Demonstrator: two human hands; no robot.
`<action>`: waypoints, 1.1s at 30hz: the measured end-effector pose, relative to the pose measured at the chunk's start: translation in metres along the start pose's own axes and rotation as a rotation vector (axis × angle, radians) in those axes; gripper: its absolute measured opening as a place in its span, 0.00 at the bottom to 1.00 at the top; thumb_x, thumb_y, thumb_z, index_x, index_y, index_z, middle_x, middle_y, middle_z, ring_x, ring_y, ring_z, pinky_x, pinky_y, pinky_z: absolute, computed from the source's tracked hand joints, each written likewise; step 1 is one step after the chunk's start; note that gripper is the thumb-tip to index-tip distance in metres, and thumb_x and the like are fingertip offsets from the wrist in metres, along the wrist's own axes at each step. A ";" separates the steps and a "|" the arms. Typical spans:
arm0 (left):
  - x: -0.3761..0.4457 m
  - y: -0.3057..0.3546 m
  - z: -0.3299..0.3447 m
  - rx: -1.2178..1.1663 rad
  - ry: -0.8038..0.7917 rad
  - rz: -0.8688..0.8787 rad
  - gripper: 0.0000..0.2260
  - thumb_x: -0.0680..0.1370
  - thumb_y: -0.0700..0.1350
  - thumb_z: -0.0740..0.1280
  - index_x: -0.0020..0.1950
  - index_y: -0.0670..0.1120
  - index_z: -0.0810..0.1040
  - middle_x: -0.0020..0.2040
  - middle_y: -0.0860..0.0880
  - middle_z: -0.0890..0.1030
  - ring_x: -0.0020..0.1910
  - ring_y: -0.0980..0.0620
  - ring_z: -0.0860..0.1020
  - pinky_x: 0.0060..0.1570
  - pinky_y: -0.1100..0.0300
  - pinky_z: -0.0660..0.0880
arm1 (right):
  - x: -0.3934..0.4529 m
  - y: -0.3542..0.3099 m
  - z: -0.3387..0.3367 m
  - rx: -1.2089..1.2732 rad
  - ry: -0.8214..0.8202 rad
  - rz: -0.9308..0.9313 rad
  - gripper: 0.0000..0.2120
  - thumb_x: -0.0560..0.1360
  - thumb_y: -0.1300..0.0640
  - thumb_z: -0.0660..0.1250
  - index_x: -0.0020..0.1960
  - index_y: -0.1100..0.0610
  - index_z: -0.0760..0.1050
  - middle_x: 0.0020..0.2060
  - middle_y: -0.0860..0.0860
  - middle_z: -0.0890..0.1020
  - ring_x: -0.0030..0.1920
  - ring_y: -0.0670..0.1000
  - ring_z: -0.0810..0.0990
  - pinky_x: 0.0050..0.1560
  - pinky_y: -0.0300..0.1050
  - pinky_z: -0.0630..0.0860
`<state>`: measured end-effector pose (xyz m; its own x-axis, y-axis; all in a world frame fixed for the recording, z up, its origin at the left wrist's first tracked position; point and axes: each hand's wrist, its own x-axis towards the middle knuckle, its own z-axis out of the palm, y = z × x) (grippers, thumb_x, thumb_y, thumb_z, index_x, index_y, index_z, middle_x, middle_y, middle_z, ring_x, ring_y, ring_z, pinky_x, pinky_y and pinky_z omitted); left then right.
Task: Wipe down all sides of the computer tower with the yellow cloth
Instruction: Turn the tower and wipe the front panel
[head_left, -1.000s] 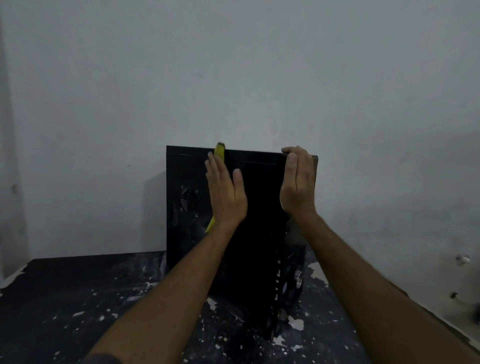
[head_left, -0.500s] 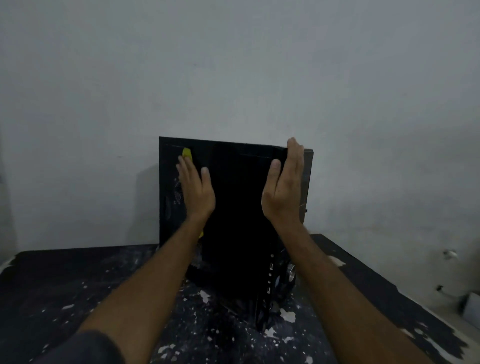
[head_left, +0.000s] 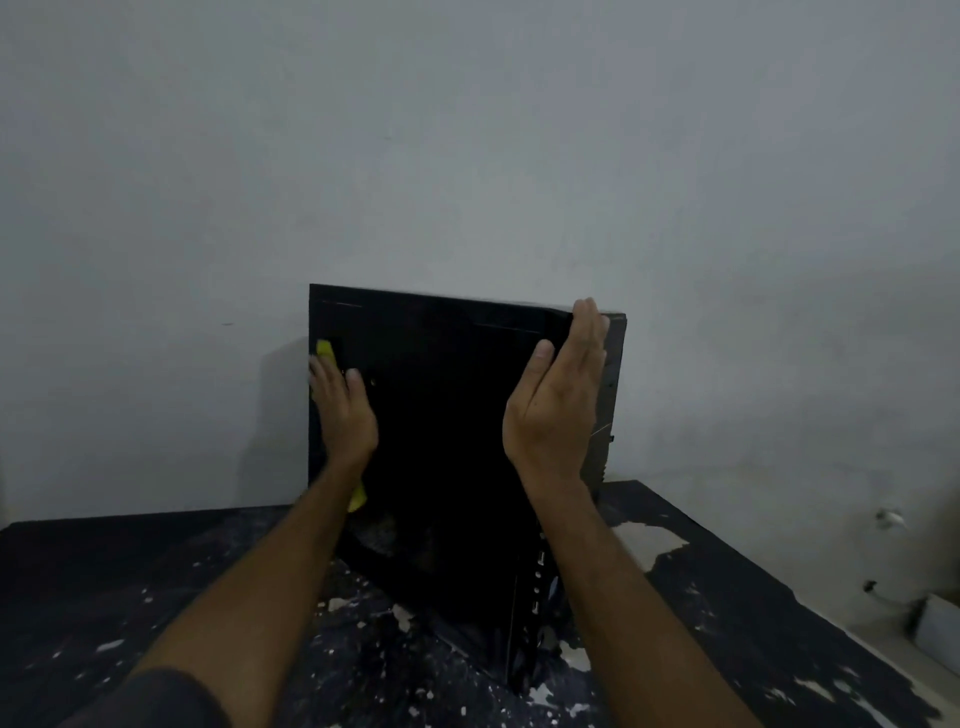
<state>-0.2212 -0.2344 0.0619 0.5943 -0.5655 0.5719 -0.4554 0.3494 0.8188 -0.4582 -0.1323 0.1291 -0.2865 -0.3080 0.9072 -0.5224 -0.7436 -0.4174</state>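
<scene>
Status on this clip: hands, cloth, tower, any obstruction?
Left hand flat, pressing yellow cloth on computer tower side panel. Right hand open, bracing top right edge. Nothing in the way.

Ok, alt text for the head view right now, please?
A left hand presses a yellow cloth flat against a black tower near its far left edge, while the right hand braces the tower's right edge. The tower stands on a paint-flecked black table by a grey wall.

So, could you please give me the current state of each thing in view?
Black metal computer tower: upright on the table, one corner facing the camera.
Yellow cloth: pressed flat against the tower's left side.
Left hand: open, pressing the cloth.
Right hand: open, steadying the tower's right edge.
Paint-chipped black table: bearing the tower.
</scene>
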 end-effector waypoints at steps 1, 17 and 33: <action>-0.005 0.008 0.003 0.006 -0.007 0.058 0.29 0.87 0.58 0.46 0.85 0.46 0.42 0.85 0.50 0.41 0.83 0.50 0.39 0.81 0.47 0.39 | 0.001 0.001 0.000 -0.007 0.009 -0.002 0.25 0.87 0.52 0.49 0.82 0.58 0.54 0.81 0.53 0.59 0.82 0.51 0.50 0.79 0.60 0.59; -0.017 -0.067 -0.008 -0.058 -0.083 -0.125 0.25 0.88 0.52 0.45 0.85 0.48 0.43 0.84 0.51 0.44 0.82 0.52 0.43 0.81 0.51 0.40 | 0.000 0.006 0.004 -0.024 0.024 -0.022 0.25 0.87 0.52 0.50 0.82 0.59 0.54 0.81 0.53 0.60 0.83 0.51 0.50 0.79 0.59 0.59; -0.342 0.027 0.040 -0.152 -0.428 0.001 0.41 0.75 0.77 0.39 0.78 0.56 0.27 0.76 0.66 0.24 0.77 0.63 0.27 0.77 0.63 0.35 | 0.003 0.005 0.000 -0.014 0.019 0.005 0.25 0.87 0.52 0.50 0.81 0.59 0.56 0.80 0.54 0.61 0.82 0.53 0.53 0.78 0.59 0.60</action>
<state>-0.4636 -0.0613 -0.1135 0.2523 -0.8118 0.5265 -0.3344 0.4375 0.8347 -0.4618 -0.1370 0.1296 -0.3043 -0.3005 0.9039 -0.5320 -0.7335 -0.4229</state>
